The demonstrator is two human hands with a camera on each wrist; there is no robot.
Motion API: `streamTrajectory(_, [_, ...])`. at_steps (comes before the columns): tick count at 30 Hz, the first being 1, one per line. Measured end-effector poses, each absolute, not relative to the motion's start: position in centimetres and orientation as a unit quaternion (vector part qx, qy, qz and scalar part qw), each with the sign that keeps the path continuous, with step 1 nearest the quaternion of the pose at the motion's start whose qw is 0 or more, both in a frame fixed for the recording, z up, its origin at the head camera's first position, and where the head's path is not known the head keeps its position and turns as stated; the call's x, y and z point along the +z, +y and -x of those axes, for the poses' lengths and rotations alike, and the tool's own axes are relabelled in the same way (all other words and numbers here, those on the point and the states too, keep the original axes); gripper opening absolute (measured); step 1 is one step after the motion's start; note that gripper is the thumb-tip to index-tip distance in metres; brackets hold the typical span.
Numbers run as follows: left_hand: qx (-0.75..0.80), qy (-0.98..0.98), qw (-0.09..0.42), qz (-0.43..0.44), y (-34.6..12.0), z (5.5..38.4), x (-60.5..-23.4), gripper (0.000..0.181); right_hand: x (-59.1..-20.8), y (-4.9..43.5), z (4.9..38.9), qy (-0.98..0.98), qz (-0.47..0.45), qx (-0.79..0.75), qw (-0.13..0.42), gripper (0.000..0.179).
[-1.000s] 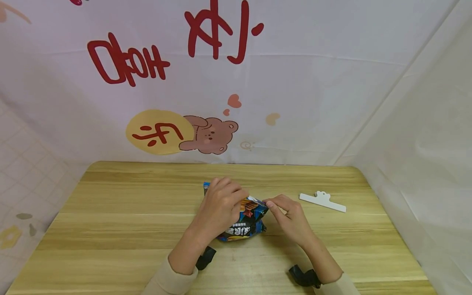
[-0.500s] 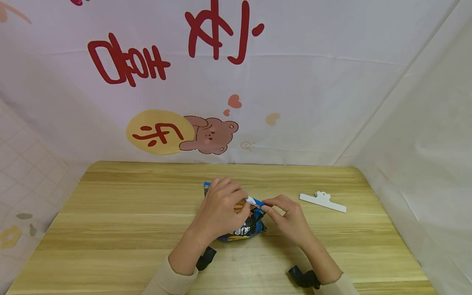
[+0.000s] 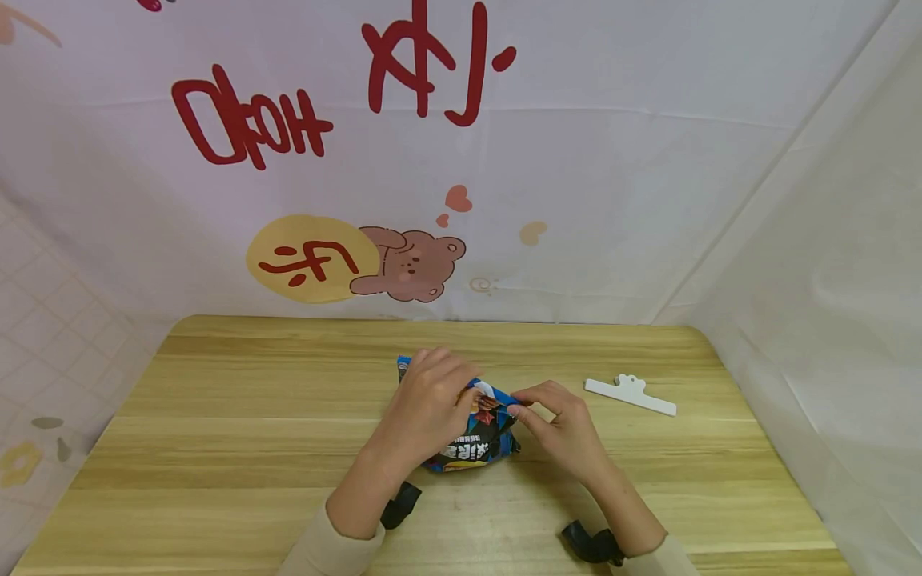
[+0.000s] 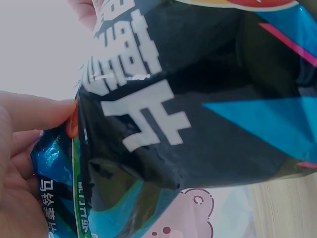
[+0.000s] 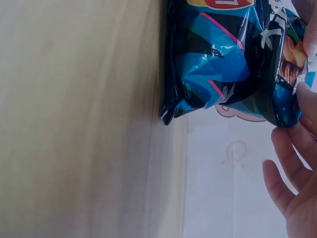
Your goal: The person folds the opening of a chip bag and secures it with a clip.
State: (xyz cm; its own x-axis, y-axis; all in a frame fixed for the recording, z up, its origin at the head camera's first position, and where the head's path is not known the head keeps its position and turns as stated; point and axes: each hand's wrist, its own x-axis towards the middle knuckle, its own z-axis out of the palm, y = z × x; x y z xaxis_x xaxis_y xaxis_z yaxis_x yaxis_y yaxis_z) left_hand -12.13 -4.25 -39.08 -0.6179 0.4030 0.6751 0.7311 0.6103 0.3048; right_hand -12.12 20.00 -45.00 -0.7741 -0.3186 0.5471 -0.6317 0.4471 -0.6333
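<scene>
A black and blue bag of potato chips (image 3: 471, 450) stands on the table in the head view, its top edge folded over. My left hand (image 3: 425, 404) reaches over the bag's left part and holds the fold, thumb in front. In the left wrist view, that thumb (image 4: 42, 113) presses on the fold, with fingers behind it. Between thumb and forefinger, my right hand (image 3: 565, 420) pinches the right end of the folded edge. The right wrist view shows the right hand's other fingers (image 5: 280, 183) spread loosely. My left hand hides much of the bag in the head view.
A white clip (image 3: 630, 392) with a long flat bar lies on the wooden table (image 3: 238, 448) to the right of the bag. Black straps (image 3: 592, 542) sit by both wrists. A printed white cloth (image 3: 576, 160) hangs behind the table.
My left thumb moved across the bag's front and then back up to the fold. The right fingertips shifted slightly along the top edge, where a blue folded strip now shows. The clip has not moved.
</scene>
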Motion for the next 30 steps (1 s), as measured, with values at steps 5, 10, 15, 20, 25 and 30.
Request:
streamTrajectory(5, [-0.290,-0.851,0.286,0.332,-4.32,12.18,-39.10,0.018,-45.11,19.90,12.16,-0.830,-0.288,0.442,0.183,0.023])
streamTrajectory(10, [-0.284,-0.850,0.287,0.337,-4.54,12.25,-39.02,0.017,-45.10,19.82,12.13,-0.830,-0.284,0.441,0.189,0.023])
streamTrajectory(15, [-0.275,-0.851,0.287,0.344,-4.71,12.29,-38.81,0.019,-45.05,19.76,12.08,-0.829,-0.285,0.440,0.197,0.026])
streamTrajectory(20, [-0.264,-0.853,0.289,0.345,-4.70,12.34,-38.75,0.019,-45.06,19.67,12.12,-0.827,-0.286,0.439,0.206,0.027])
streamTrajectory(25, [-0.265,-0.854,0.291,0.341,-4.68,12.38,-38.80,0.018,-45.12,19.61,12.16,-0.830,-0.279,0.436,0.207,0.024])
streamTrajectory(30, [-0.259,-0.854,0.301,0.337,-4.71,12.46,-38.96,0.017,-45.24,19.67,12.24,-0.833,-0.275,0.433,0.209,0.023])
